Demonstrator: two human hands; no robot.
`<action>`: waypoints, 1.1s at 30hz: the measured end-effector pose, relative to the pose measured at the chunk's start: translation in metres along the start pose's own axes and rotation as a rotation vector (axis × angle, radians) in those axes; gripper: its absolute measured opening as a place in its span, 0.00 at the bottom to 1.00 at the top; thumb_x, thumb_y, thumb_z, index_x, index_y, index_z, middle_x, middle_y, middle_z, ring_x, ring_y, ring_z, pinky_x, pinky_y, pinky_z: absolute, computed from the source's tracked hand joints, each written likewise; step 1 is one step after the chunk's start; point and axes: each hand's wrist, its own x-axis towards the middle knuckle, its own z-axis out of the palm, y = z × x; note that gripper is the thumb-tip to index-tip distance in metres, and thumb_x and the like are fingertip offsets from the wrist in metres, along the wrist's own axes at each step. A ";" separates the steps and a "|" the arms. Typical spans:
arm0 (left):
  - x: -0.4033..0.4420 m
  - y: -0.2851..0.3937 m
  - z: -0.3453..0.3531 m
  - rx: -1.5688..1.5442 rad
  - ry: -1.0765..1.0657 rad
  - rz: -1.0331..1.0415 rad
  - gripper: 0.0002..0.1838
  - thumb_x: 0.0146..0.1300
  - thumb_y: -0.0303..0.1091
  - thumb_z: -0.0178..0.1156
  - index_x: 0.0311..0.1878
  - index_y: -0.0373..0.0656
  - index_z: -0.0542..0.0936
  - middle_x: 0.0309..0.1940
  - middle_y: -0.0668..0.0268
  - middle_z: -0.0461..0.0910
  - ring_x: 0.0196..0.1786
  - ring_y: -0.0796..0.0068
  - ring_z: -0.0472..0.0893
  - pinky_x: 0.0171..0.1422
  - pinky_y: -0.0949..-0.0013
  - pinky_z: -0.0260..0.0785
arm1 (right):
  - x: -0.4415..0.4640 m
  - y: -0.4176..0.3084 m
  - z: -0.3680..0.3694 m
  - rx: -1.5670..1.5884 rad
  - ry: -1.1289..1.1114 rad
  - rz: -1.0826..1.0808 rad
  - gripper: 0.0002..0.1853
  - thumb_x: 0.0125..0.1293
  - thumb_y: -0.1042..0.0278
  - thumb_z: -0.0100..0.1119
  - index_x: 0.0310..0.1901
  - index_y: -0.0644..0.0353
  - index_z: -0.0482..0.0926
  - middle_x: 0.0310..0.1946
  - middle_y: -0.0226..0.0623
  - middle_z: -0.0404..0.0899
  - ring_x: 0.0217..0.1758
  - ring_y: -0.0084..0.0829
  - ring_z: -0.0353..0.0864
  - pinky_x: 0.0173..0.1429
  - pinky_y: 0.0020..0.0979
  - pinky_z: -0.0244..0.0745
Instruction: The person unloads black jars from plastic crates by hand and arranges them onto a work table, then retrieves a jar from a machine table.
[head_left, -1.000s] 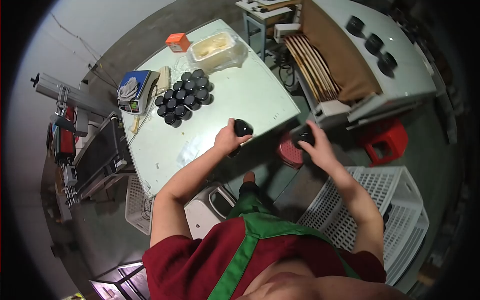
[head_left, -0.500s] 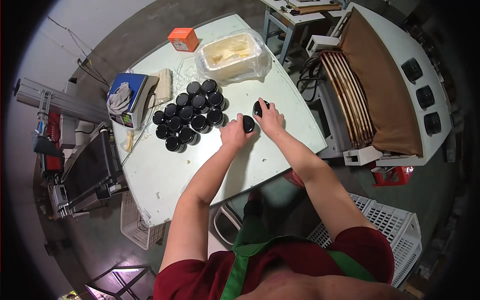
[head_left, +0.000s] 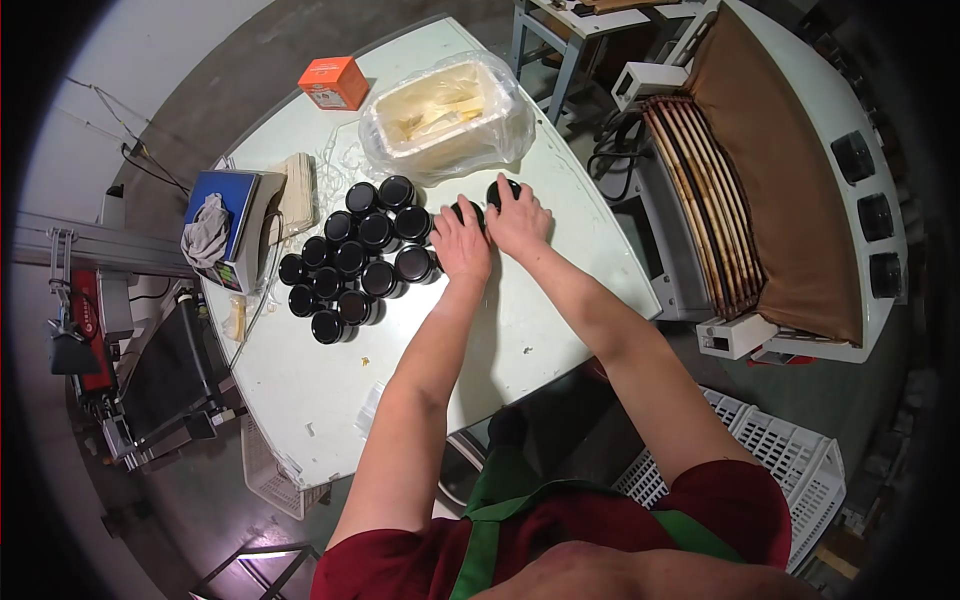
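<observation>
On the white table (head_left: 560, 330), my left hand (head_left: 463, 243) is wrapped over a black-lidded jar (head_left: 468, 213), just right of a cluster of several similar jars (head_left: 377, 232). Close beside it, my right hand (head_left: 520, 218) grips another black-lidded jar (head_left: 508, 188) from above. The two held jars are near each other, partly hidden under my fingers. Behind my hands stands a white foam box (head_left: 430, 110) wrapped in clear plastic, with yellowish material inside.
An orange box (head_left: 335, 84) stands at the table's back. A blue-topped scale (head_left: 228, 215) with a grey cloth is at the left edge. Three black jars (head_left: 874, 217) sit on the machine at right, beside a brown sheet (head_left: 770, 160). White crates (head_left: 780, 450) lie below.
My right hand has brought its jar from beyond the table edge onto the table. My left hand has moved its jar back, closer to the cluster and the foam box. The view has shifted too.
</observation>
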 end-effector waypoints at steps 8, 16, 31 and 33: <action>0.039 -0.018 0.021 0.000 0.039 -0.081 0.28 0.69 0.42 0.52 0.71 0.48 0.65 0.74 0.59 0.61 0.77 0.57 0.55 0.73 0.45 0.49 | 0.044 -0.048 0.035 0.232 0.092 -0.077 0.26 0.71 0.47 0.44 0.69 0.42 0.69 0.64 0.48 0.69 0.66 0.53 0.70 0.69 0.58 0.57; 0.058 -0.034 0.028 -0.115 0.133 -0.082 0.28 0.62 0.37 0.54 0.66 0.41 0.70 0.69 0.54 0.65 0.76 0.52 0.57 0.73 0.36 0.46 | 0.090 -0.036 0.032 0.274 0.015 -0.522 0.18 0.70 0.62 0.44 0.50 0.65 0.78 0.51 0.54 0.79 0.58 0.52 0.78 0.60 0.49 0.73; -0.263 0.232 -0.194 -1.330 -0.344 0.973 0.27 0.71 0.31 0.57 0.70 0.36 0.63 0.71 0.52 0.62 0.74 0.54 0.63 0.76 0.56 0.55 | -0.416 0.233 -0.309 0.596 0.923 -0.465 0.13 0.58 0.73 0.62 0.46 0.64 0.78 0.58 0.45 0.73 0.58 0.46 0.72 0.62 0.46 0.68; -0.318 0.291 -0.246 -1.353 -0.290 1.151 0.24 0.70 0.26 0.54 0.68 0.36 0.67 0.70 0.51 0.64 0.73 0.53 0.64 0.76 0.55 0.54 | -0.486 0.294 -0.365 0.288 1.130 -0.376 0.16 0.55 0.76 0.64 0.47 0.64 0.79 0.55 0.45 0.74 0.55 0.46 0.74 0.59 0.45 0.69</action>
